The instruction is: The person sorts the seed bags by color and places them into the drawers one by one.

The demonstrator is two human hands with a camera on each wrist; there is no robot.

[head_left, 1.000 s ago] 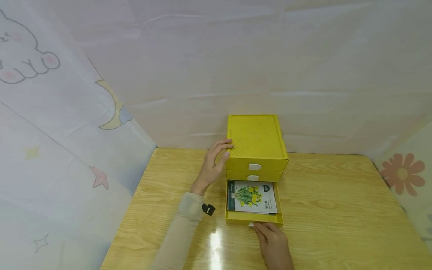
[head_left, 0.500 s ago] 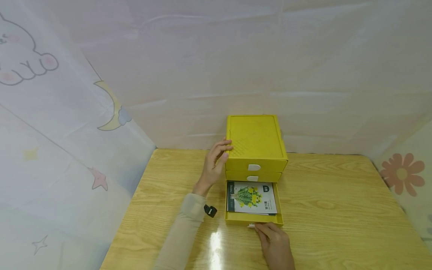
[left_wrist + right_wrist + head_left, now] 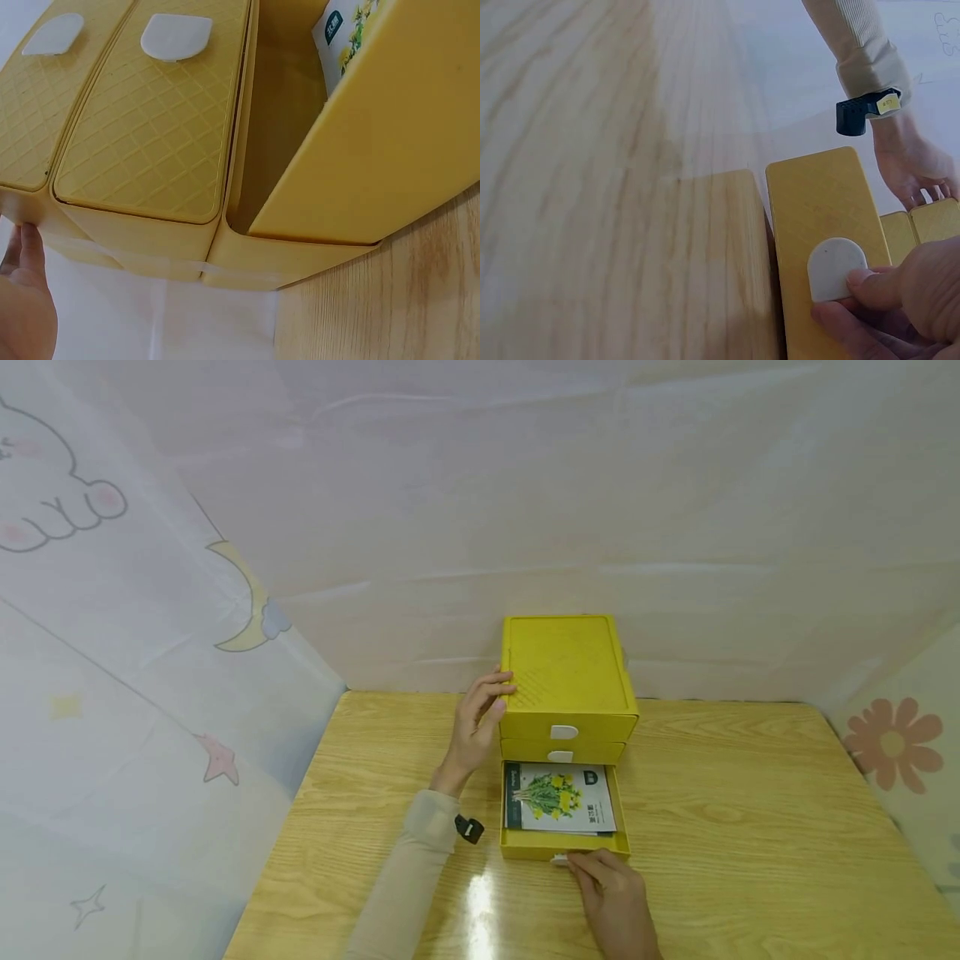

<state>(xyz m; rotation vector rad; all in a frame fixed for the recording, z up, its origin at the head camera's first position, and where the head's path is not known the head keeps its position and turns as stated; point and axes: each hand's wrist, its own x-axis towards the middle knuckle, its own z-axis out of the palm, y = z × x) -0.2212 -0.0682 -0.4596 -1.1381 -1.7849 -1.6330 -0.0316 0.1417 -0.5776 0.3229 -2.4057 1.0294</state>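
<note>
A yellow drawer cabinet [image 3: 564, 664] stands against the back wall, with two drawers closed and its bottom drawer [image 3: 540, 846] pulled out. In that drawer lies a seed packet [image 3: 562, 802] printed with yellow flowers, with edges of other packets under it. My right hand [image 3: 613, 897] pinches the white handle [image 3: 832, 266] of the bottom drawer between thumb and fingers. At the cabinet's left side, my left hand [image 3: 476, 722] rests with its fingers extended over the top edge; the left wrist view shows only part of this hand [image 3: 28, 292].
A wooden table [image 3: 742, 827] extends on both sides of the cabinet. Pale printed sheets [image 3: 450, 527] hang behind and beside it. A black wrist camera [image 3: 468, 828] sits at the left cuff.
</note>
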